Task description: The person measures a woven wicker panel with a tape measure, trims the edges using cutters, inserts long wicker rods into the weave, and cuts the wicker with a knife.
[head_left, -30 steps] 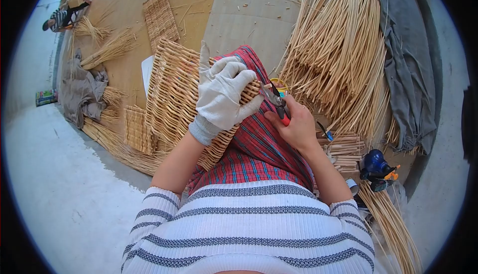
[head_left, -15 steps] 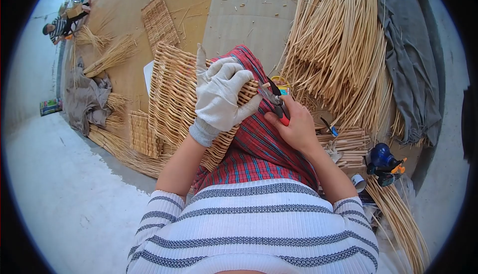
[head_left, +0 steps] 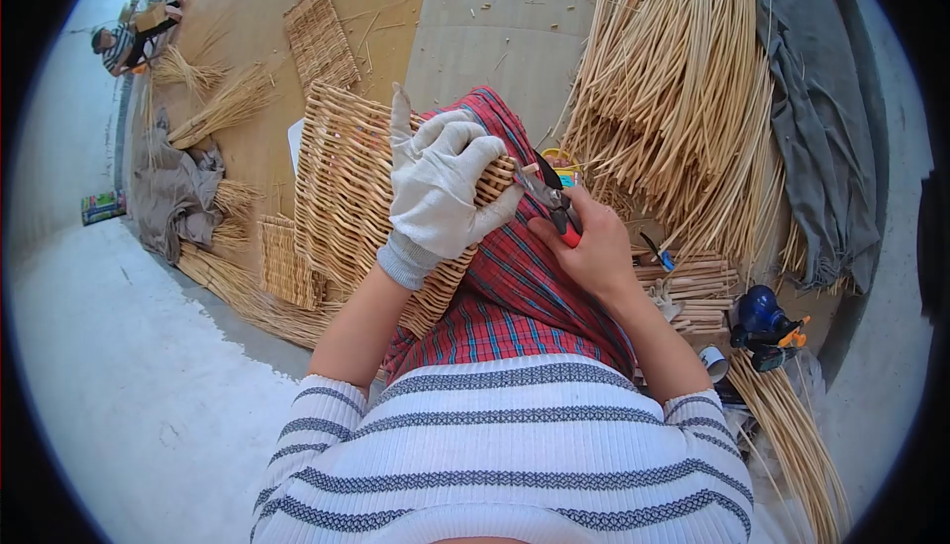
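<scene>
A woven wicker panel (head_left: 341, 178) lies tilted across my lap, over a red plaid cloth (head_left: 529, 292). My left hand (head_left: 440, 183), in a white glove, is closed over the panel's right end, its thumb near the edge. My bare right hand (head_left: 592, 247) grips pruning shears (head_left: 554, 203) with red and dark handles. The shears' jaws are at the panel's right edge, beside a short protruding cane end (head_left: 529, 169). Whether the blades touch that cane, I cannot tell.
A large heap of cane rods (head_left: 683, 79) fills the upper right, beside grey cloth (head_left: 826, 138). Another woven panel (head_left: 322, 35) lies on the floor ahead. A blue spray bottle (head_left: 760, 312) stands at right. Another person (head_left: 119, 45) sits far left among cane bundles.
The shears and my right hand have shifted very slightly. My left hand and the panel hold almost the same place. The distant person's upper body has moved a little.
</scene>
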`<state>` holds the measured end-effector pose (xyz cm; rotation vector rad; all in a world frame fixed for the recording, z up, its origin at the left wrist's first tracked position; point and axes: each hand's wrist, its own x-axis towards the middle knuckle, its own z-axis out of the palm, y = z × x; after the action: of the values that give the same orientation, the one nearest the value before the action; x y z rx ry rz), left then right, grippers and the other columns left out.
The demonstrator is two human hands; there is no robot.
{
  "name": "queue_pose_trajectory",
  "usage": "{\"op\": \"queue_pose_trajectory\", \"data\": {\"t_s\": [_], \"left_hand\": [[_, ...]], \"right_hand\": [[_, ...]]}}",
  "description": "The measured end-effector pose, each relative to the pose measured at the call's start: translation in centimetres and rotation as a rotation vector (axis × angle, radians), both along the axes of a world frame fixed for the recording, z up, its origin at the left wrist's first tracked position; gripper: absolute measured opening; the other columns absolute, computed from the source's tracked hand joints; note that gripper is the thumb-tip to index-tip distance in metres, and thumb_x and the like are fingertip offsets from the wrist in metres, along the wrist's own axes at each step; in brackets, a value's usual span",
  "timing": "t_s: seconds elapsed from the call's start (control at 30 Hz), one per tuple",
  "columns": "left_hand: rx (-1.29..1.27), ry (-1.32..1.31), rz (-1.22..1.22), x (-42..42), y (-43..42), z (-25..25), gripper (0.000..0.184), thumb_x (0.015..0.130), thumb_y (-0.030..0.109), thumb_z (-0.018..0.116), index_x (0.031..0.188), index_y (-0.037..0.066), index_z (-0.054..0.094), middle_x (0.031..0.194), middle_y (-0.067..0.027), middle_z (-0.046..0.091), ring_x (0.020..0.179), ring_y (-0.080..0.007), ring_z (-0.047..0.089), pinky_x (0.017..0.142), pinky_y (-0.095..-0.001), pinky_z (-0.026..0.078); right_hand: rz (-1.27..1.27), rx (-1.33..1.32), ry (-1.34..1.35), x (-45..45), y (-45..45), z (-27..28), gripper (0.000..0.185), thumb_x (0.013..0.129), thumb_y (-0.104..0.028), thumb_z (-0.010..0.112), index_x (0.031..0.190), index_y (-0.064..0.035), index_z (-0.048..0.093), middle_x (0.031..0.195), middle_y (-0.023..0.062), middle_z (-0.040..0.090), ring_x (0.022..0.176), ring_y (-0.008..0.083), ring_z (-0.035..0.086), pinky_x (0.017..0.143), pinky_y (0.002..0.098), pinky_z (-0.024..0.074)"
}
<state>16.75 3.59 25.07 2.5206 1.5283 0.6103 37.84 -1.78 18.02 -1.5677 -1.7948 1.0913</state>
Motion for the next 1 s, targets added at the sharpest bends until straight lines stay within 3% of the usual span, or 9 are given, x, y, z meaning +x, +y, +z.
{"op": "queue_pose_trajectory", "data": {"t_s": [0.1,0.17,0.27,0.4,0.47,0.7,0.8,0.9,1.0], "left_hand": [[-0.020,-0.004,-0.003,0.0,-0.1,0.1,0.041,0.074,0.034,0.082,0.105,0.011,0.069,0.108,-0.0089,0.065,0.116,-0.0361,0.061,0.101,-0.0479,0.048],[0.029,-0.018,0.016,0.1,0.0,0.0,0.036,0.077,0.042,0.078,0.099,0.015,0.068,0.100,-0.0026,0.066,0.108,-0.0264,0.064,0.125,-0.0660,0.006],[0.026,-0.011,0.009,0.0,-0.1,0.0,0.038,0.078,0.043,0.078,0.101,0.015,0.068,0.103,-0.0033,0.066,0.111,-0.0272,0.063,0.125,-0.0659,0.006],[0.032,0.001,-0.035,-0.6,-0.1,0.1,0.042,0.079,0.046,0.078,0.105,0.014,0.070,0.108,-0.0042,0.068,0.118,-0.0283,0.062,0.125,-0.0655,0.007],[0.029,-0.008,-0.049,-0.7,-0.1,0.2,0.045,0.080,0.048,0.078,0.109,0.014,0.071,0.113,-0.0050,0.069,0.124,-0.0290,0.060,0.125,-0.0650,0.008],[-0.016,-0.039,-0.006,-1.0,-0.6,0.7,0.061,0.081,0.060,0.076,0.125,0.018,0.071,0.133,-0.0109,0.063,0.139,-0.0359,0.047,0.126,-0.0606,0.011],[0.211,0.073,-0.216,-1.1,-1.5,1.4,0.055,0.086,0.068,0.062,0.131,0.037,0.069,0.155,-0.0082,0.045,0.152,-0.0374,0.027,0.126,-0.0630,0.009],[0.314,0.235,-0.174,-0.9,-0.7,2.0,0.057,0.086,0.069,0.060,0.134,0.040,0.065,0.156,-0.0093,0.044,0.150,-0.0380,0.030,0.123,-0.0702,0.010],[0.320,0.153,0.208,-4.6,1.5,2.5,0.055,0.093,0.058,0.064,0.139,0.028,0.064,0.153,-0.0122,0.049,0.149,-0.0369,0.032,0.126,-0.0552,0.016]], "right_hand": [[-0.010,-0.040,-0.127,0.1,-0.2,0.1,0.051,0.088,-0.053,0.075,0.103,-0.0056,0.066,0.082,0.0134,0.067,0.080,0.0373,0.069,0.072,0.0451,0.0529],[-0.084,-0.046,-0.022,0.0,-0.3,0.0,0.049,0.088,-0.053,0.075,0.100,-0.0056,0.067,0.076,0.0111,0.065,0.072,0.0356,0.069,0.068,0.0432,0.0525],[-0.246,-0.527,0.573,0.8,-0.2,-2.9,0.051,0.087,-0.054,0.076,0.101,-0.0057,0.066,0.079,0.0102,0.065,0.073,0.0313,0.067,0.067,0.0395,0.0503],[-0.151,-0.379,0.601,1.4,-0.3,-1.2,0.054,0.088,-0.056,0.074,0.107,-0.0071,0.065,0.084,0.0087,0.066,0.077,0.0284,0.064,0.072,0.0376,0.0473],[-0.059,0.202,-0.211,1.9,0.0,-0.5,0.056,0.088,-0.055,0.073,0.116,-0.0076,0.063,0.088,0.0084,0.066,0.085,0.0280,0.063,0.080,0.0392,0.0448],[-0.143,0.293,-0.237,1.7,0.2,0.1,0.060,0.087,-0.054,0.074,0.124,-0.0086,0.061,0.099,0.0088,0.065,0.099,0.0282,0.061,0.091,0.0435,0.0401],[-0.145,0.358,-0.300,1.4,0.2,0.8,0.061,0.086,-0.054,0.074,0.125,-0.0092,0.061,0.105,0.0090,0.064,0.103,0.0278,0.060,0.094,0.0438,0.0382],[-0.129,0.400,-0.314,1.4,0.1,1.1,0.061,0.086,-0.054,0.075,0.125,-0.0091,0.061,0.106,0.0091,0.063,0.103,0.0278,0.059,0.094,0.0435,0.0382],[-0.154,0.383,-0.316,1.9,0.2,1.0,0.061,0.086,-0.052,0.075,0.125,-0.0084,0.061,0.105,0.0088,0.064,0.104,0.0279,0.059,0.095,0.0446,0.0372]]}}
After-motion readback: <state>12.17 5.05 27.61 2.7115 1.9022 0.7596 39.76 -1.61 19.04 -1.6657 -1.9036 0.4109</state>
